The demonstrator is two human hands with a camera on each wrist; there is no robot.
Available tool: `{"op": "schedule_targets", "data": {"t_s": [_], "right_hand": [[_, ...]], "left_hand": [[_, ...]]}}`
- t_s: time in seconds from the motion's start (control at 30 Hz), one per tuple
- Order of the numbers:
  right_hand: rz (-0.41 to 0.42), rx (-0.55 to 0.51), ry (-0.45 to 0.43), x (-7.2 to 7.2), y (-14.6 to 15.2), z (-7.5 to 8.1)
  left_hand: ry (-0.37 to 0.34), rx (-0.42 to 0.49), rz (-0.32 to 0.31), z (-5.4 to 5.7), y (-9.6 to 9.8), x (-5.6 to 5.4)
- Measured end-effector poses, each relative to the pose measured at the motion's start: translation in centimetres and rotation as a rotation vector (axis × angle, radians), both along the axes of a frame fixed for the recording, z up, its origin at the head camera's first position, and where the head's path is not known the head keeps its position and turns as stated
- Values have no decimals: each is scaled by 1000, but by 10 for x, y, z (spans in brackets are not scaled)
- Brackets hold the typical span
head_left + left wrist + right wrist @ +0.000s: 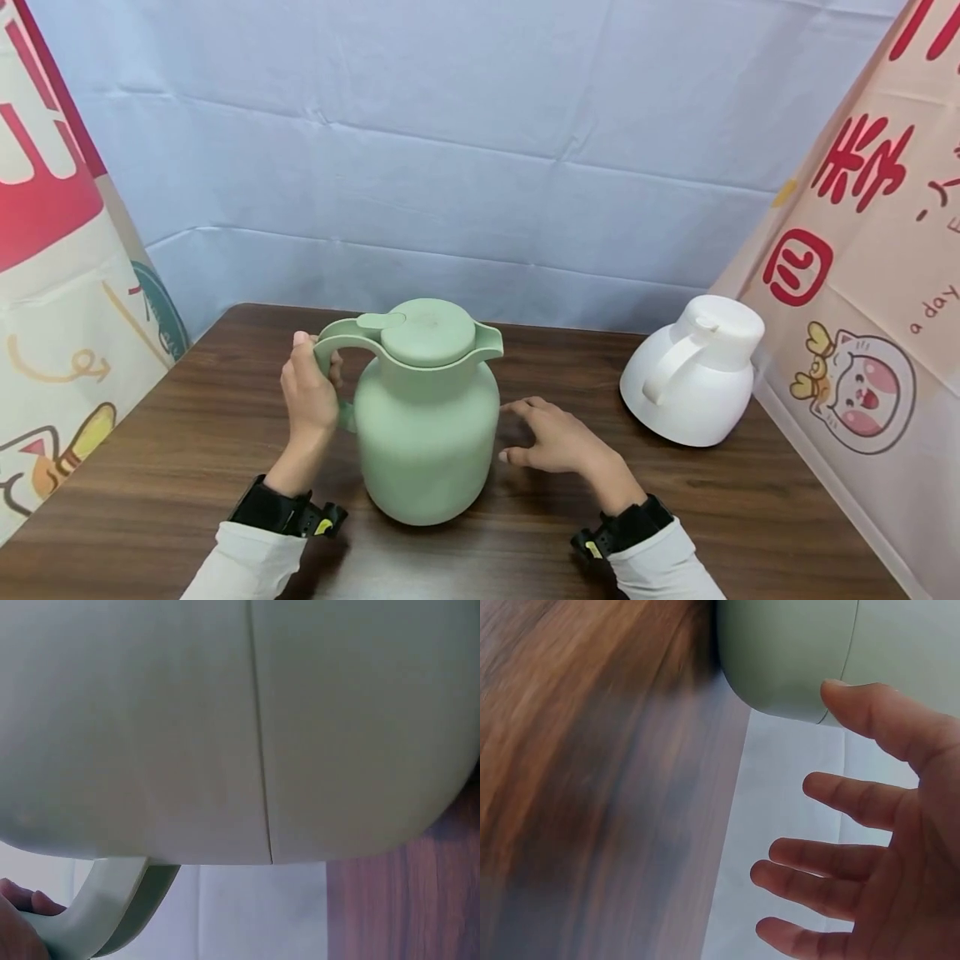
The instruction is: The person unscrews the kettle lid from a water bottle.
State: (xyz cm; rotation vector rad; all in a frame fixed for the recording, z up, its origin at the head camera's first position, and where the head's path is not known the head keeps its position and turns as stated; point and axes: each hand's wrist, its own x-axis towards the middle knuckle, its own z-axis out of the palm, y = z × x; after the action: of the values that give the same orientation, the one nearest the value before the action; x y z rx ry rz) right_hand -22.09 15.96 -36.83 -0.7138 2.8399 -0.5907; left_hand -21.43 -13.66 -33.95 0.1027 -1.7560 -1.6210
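A light green thermos jug (pixel 427 433) stands upright in the middle of the wooden table, its spout to the right and its handle to the left. My left hand (pixel 311 392) grips that handle, with the fingers wrapped round it. In the left wrist view the jug's seamed body (pixel 187 750) fills most of the picture, and the handle (pixel 101 907) shows at the lower left. My right hand (pixel 555 437) is beside the jug's right side, fingers spread and holding nothing. The right wrist view shows its thumb (pixel 877 712) overlapping the jug's lower body.
A white jug (pixel 693 375) with a handle and a lid stands at the table's right side. Pale blue cloth (pixel 450 167) hangs behind the brown table (pixel 187 442). Printed sheets hang at the left (pixel 60 292) and right (pixel 862 333).
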Motion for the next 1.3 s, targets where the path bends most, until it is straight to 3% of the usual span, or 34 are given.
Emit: {"op": "schedule_targets", "data": {"t_s": [0.23,0.53,0.73,0.97,1.13,1.3], "right_hand": [[-40,-7,-9,-2,8,-3],[-61,-24,-6,-5,20,-4],[-72,-20,7,-6,32,-5],[-95,-23,13,-7,42,-9],[-96,-27,19,-6,49,-12],[-90,-19,32,-6,55,-16]], "left_hand": [[29,-41,-35,-5,11,2],[180,-114,-191,-11,21,3],[143,-174,-208,-7,29,7],[105,-245,-308,15,42,30],[84,-302,-381,14,46,35],[120,-371,-477,12,53,38]]}}
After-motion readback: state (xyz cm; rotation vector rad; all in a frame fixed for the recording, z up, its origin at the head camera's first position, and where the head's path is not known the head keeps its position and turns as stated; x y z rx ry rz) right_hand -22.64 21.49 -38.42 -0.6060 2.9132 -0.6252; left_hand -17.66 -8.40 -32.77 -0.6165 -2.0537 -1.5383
